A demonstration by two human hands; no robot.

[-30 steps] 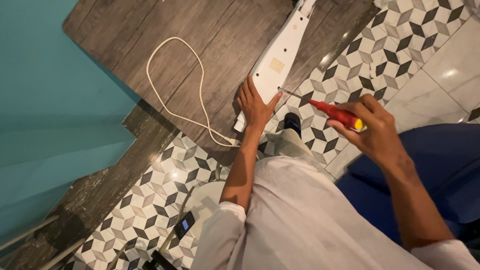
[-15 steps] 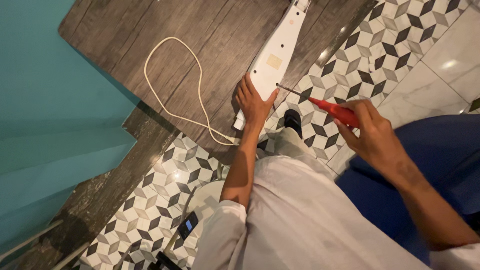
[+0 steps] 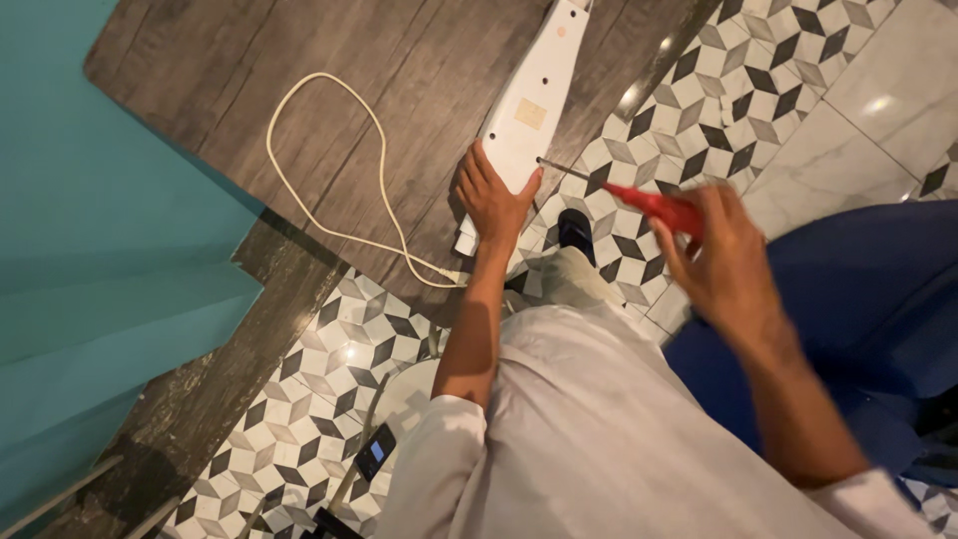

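The left hand (image 3: 491, 200) presses flat, fingers spread, on the near end of a long white hard-plastic appliance body (image 3: 527, 110) lying on grey wood-grain board (image 3: 399, 60). The right hand (image 3: 728, 265) is closed around the red-handled screwdriver (image 3: 649, 205), whose thin steel shaft meets the casing just beside the left fingertips. The shell looks light, stiff and smooth, likely to slide, so it is best pinned near the screw. Its cream rubbery cord (image 3: 329, 170) loops loosely left of the grip.

Glossy white plastic casing (image 3: 534, 95) lies on matt, grained wood flooring (image 3: 299, 50).
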